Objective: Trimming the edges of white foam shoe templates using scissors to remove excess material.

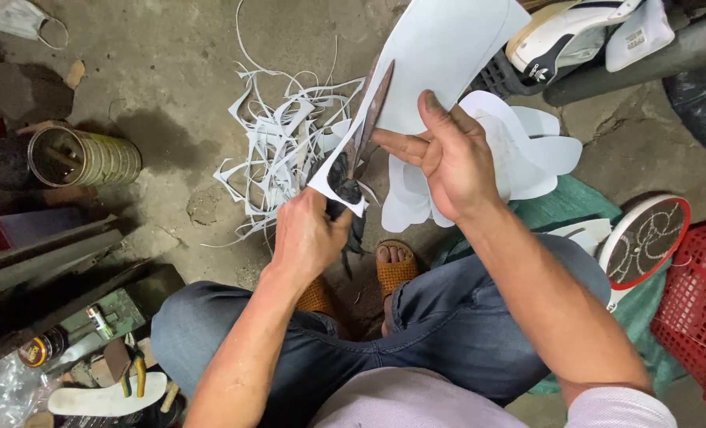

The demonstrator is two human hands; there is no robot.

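- Right up close, the left hand [305,234] is wrapped tight around the dark handles of a pair of scissors [361,143], fingers closed on the grip just above the person's knees.
- Blades run up and slightly right from that fist, their long axis almost upright in view, biting into the lower edge of a white sheet [440,55].
- Over to the right hand [448,158]: it pinches the sheet from the right side, thumb up along the white surface, index finger stretched left toward the blades, nearly touching them.
- So both hands sit close together, left low, right a touch higher, with the sheet rising up and away from them; the left hand is the nearer one to the cut.
- Just beyond the right hand lies a stack of white cut-out shapes [527,150] with rounded lobes, resting on the ground.
- Left of the blades, a tangle of thin white offcut strips [278,143] sprawls over the concrete floor [171,63].
- Down below, a sandalled foot [394,265] peeks out between the jeans.
- Further left, a metal can [83,157] lies on its side, open mouth facing left; something stick-like sits inside, hard to tell what.
- Far right, a red plastic basket [698,301] stands at the edge; its contents are mostly out of view.
- Top right, a white and black shoe [563,36] rests near a dark crate.
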